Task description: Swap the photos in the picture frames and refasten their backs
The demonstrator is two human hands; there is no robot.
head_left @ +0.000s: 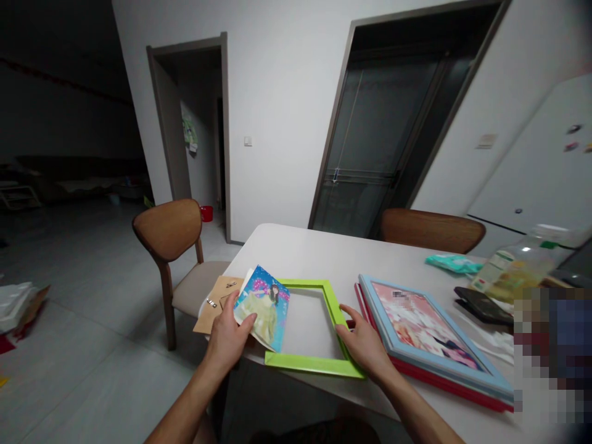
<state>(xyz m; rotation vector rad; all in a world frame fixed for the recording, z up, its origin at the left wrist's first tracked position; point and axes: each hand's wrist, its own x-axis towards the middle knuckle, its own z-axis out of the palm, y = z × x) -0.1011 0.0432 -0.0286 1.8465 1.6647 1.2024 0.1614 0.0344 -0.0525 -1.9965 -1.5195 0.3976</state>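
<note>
My left hand pinches a printed picture that shows a figure in a pale yellow-green dress on a blue ground, with a paler sheet behind it. Partly under that hand is a brown backing board with small metal clips. The picture overlaps the left side of a bright green picture frame, whose opening shows the white tabletop. My right hand grips the frame's right bar, thumb on top; some of its fingers are hidden.
On the white table, a light blue framed picture lies on a red frame at right. Beyond are a dark wallet-like item, a clear plastic jug and a teal packet. Wooden chairs stand left and behind.
</note>
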